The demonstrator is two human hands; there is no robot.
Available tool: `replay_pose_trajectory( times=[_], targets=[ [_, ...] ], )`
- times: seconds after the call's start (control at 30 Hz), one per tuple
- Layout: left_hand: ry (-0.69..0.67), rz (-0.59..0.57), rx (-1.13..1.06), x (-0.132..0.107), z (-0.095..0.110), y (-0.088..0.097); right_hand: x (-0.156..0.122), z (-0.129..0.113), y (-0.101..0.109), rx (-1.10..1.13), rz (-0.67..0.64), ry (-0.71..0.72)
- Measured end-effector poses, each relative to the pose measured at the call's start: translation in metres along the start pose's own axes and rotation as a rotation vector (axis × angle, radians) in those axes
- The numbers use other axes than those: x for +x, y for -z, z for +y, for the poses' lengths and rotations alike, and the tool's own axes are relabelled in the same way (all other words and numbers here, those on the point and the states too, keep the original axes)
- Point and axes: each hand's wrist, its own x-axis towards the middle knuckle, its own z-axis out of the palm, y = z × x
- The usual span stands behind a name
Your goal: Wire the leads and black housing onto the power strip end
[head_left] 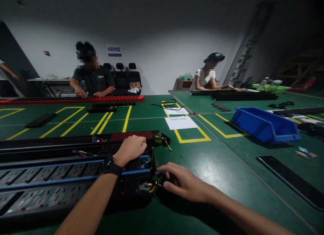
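Several long black power strips (pixel 73 172) lie side by side at the left, their sockets facing up and small red parts along them. My left hand (pixel 130 149), with a black watch on the wrist, is closed over the right end of the strips; its fingertips are hidden on the far side. Beside that end, my right hand (pixel 183 181) has its index finger stretched out to the end piece and its thumb apart. Yellow and dark wires (pixel 152 186) stick out of the nearest strip's end, close to a loose black end cap (pixel 158 186). Another end cap (pixel 165 139) hangs by wires at the far strip.
A blue bin (pixel 265 125) and a dark phone-like slab (pixel 291 179) are on the green table (pixel 222 174) at right. Paper sheets (pixel 181 123) and a black cable (pixel 169 103) lie mid-table. Two people (pixel 95 78) (pixel 206 76) work across the table, one by a red rail (pixel 121 98).
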Motion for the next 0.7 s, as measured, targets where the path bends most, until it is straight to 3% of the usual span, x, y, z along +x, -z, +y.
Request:
replay_pose_trajectory(
  times=[0.2, 0.37, 0.47, 0.57, 0.7],
  targets=[
    [0.020, -0.007, 0.029, -0.003, 0.003, 0.001, 0.002, -0.001, -0.009, 0.159, 0.004, 0.014],
    [0.023, -0.008, 0.040, -0.003, 0.002, 0.001, 0.003, 0.012, 0.013, 0.144, -0.079, 0.027],
    [0.020, -0.008, 0.041, -0.003, 0.002, 0.002, 0.000, 0.036, 0.040, 0.097, -0.054, -0.077],
    [0.024, -0.015, 0.038, -0.004, 0.003, 0.004, -0.009, 0.072, 0.068, 0.026, 0.049, -0.240],
    [0.021, -0.021, 0.038, -0.005, 0.004, 0.006, -0.020, 0.114, 0.091, -0.148, 0.201, -0.342]
  ],
)
